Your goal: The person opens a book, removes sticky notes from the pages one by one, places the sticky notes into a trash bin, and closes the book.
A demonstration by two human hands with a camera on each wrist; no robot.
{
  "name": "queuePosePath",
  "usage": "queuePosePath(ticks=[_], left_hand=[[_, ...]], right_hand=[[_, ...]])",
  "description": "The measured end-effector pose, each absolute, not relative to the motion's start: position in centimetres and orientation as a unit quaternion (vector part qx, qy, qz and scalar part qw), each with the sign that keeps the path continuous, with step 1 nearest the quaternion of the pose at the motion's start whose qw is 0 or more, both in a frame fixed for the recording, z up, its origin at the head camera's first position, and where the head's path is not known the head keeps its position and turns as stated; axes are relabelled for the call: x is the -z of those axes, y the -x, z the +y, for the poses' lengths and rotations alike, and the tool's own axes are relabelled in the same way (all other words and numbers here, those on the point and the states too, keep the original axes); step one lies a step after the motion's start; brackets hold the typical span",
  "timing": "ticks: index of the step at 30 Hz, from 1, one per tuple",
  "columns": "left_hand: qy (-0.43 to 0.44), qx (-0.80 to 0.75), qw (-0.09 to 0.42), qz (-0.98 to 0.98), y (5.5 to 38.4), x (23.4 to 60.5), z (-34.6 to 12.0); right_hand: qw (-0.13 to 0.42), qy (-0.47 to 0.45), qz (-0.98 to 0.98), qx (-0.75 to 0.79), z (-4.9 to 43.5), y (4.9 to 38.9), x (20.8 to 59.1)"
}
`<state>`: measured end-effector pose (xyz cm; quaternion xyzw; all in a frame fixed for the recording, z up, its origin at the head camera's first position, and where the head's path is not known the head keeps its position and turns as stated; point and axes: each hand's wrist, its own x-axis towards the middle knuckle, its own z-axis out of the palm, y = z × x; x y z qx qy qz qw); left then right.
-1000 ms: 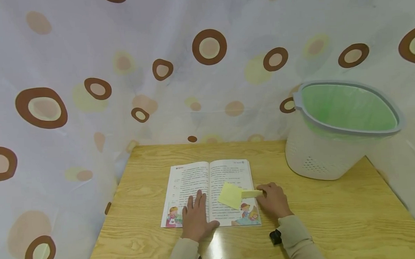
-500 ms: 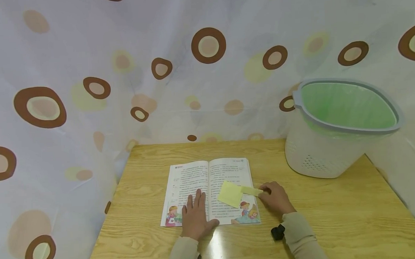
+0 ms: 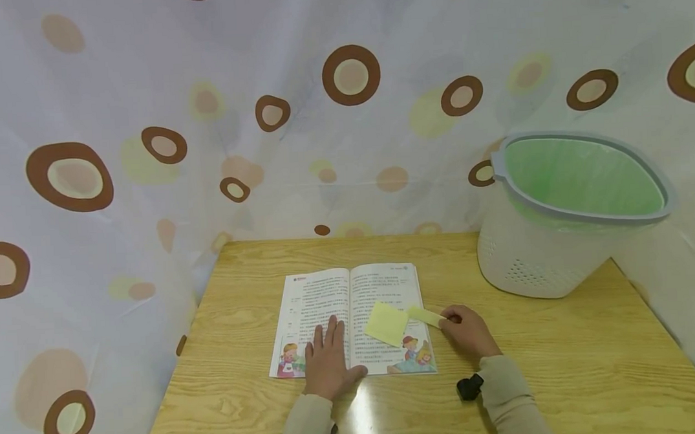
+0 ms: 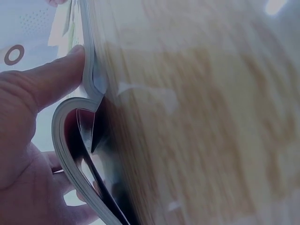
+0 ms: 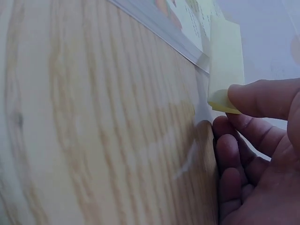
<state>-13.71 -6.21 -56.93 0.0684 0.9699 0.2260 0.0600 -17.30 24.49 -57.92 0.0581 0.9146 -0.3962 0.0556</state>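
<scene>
An open book (image 3: 316, 296) with printed text and cartoon children lies on the wooden table. My left hand (image 3: 331, 366) rests across its left page with the fingers spread, the thumb (image 4: 61, 77) near the lower edge by the spine. On the right page lies a square yellow sticky note (image 3: 387, 324). My right hand (image 3: 468, 331), just off the book's right edge, pinches a narrow yellow paper strip (image 3: 424, 316) between thumb and forefinger. The strip's far end is right at the note's right corner. In the right wrist view the strip (image 5: 226, 61) looks folded at the pinched end.
A white laundry basket (image 3: 530, 254) with a grey rim and green inside stands at the table's back right. A spotted curtain (image 3: 299, 180) hangs behind and along both sides of the wooden table (image 3: 563, 363).
My right hand has shifted slightly right, drawing the yellow strip along, and the strip now slants down toward the hand. The left hand, book and square note have stayed put.
</scene>
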Motion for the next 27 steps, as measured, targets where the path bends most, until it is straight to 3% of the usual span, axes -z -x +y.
queuePosePath(ticks=[22, 27], left_hand=[[-0.068, -0.24, 0.051, 0.967, 13.6, 56.8, -6.1], [-0.072, -0.237, 0.047, 0.968, 13.5, 56.6, -6.2]], right_hand=[[0.027, -0.136, 0.85, 0.509, 24.8, 15.2, 56.1], [-0.03, -0.1, 0.851, 0.514, 24.9, 14.5, 52.8]])
